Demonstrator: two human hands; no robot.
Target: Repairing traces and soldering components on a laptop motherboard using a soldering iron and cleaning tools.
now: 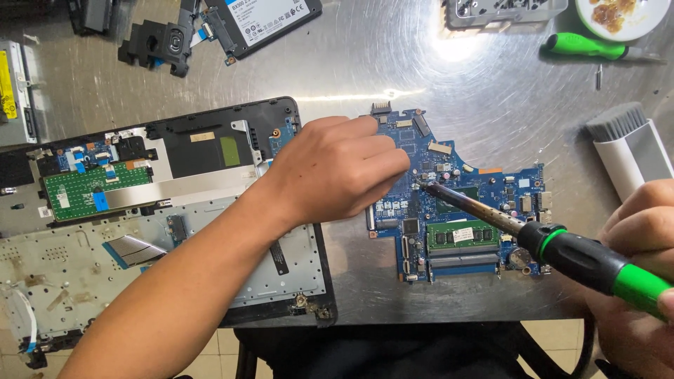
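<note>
Fingers of the left hand [337, 168] are curling down, pressing the circuit board [456, 203]; the right hand [642, 242] is gripping a soldering iron [562, 253], tip touching the board.

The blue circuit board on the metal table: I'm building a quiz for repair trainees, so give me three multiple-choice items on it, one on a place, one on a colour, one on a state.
1. Where does the tip of the soldering iron sit?
A. On the blue circuit board
B. On the open laptop case
C. On the white brush block

2. What colour is the iron's grip?
A. Red and white
B. Black and green
C. All yellow

3. What is the left hand doing?
A. Lifted off the table
B. Holding the green screwdriver
C. Resting on the board's left part

Answers:
1 A: the metal tip meets the board just right of the left fingers.
2 B: the handle in the right hand is black with green bands.
3 C: its fingers lie on the board; the screwdriver lies untouched at the top right.
</note>
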